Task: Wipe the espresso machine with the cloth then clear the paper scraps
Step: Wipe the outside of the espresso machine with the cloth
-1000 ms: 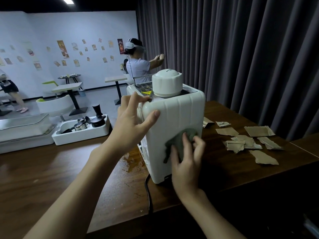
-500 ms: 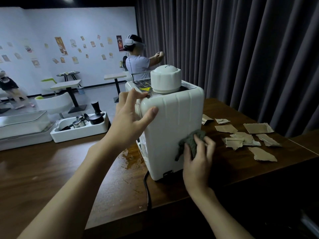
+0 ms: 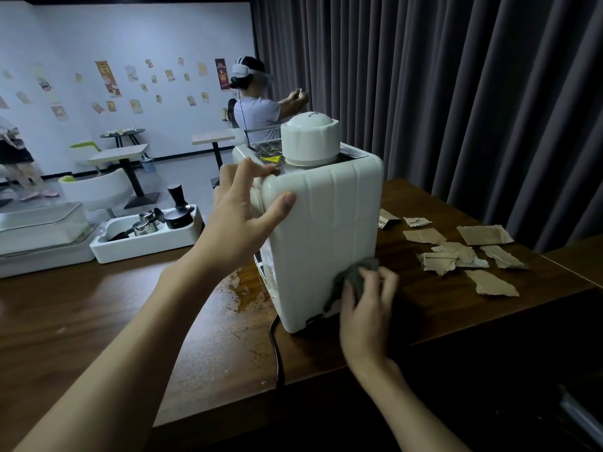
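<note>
Espresso machine (image 3: pixel 326 230), white and boxy, stands near the edge of the brown table (image 3: pixel 98 321), with one ribbed side turned to the person. Their left hand (image 3: pixel 241 220) grips its top left corner. The fingers hook over the top and the thumb presses flat on the side, so that hand is clamped on the machine. Their right hand (image 3: pixel 365 301) has its fingers bent over a bunched grey cloth (image 3: pixel 355 275) and presses it on the low right corner of that side, close to the table. I think this is the wiping step, and the low part is being done now. To do it well, I would hold the top firm so the machine does not slide or tip. I would rub in long lines along the grooves so no strip is missed. The black cord (image 3: pixel 277 353) comes out at the bottom and hangs over the table edge, and the cloth should not catch it. A wet brown patch (image 3: pixel 244 288) lies on the table just left of the machine, so the cloth had best not touch it or it will smear. The paper scraps (image 3: pixel 463 252) lie on the table to the right, apart from the machine, not yet picked up.
</note>
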Tool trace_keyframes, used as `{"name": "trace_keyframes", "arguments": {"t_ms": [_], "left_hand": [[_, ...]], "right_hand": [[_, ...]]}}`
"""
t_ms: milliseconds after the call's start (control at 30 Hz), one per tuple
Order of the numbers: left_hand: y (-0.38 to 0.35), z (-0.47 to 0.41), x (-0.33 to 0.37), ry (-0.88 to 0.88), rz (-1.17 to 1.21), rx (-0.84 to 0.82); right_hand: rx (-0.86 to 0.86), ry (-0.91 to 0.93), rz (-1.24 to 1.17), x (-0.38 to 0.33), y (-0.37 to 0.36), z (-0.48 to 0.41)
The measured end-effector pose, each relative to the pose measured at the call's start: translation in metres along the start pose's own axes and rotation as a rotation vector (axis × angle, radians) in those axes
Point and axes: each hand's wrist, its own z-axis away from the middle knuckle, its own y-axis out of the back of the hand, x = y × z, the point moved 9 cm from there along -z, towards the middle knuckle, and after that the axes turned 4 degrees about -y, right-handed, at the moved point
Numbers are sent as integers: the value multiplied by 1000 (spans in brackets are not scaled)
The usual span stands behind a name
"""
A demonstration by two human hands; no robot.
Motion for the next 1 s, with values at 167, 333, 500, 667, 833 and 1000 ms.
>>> {"name": "trace_keyframes", "arguments": {"t_ms": [167, 333, 500, 667, 833, 1000], "left_hand": [[-1, 1, 1, -15, 8, 6], [0, 1, 0, -15, 22, 14], [1, 1, 0, -3, 4, 4], [0, 0, 0, -1, -6, -12], [-1, 1, 0, 2, 1, -8], [-1, 2, 0, 2, 0, -3]], "right_hand": [[8, -27, 15, -5, -6, 13], [-173, 156, 108, -40, -45, 73], [-219, 167, 132, -22, -43, 60], [-96, -101, 63, 22, -12, 11], [-35, -194, 30, 21, -9, 15], [-150, 108, 14, -34, -38, 63]]}}
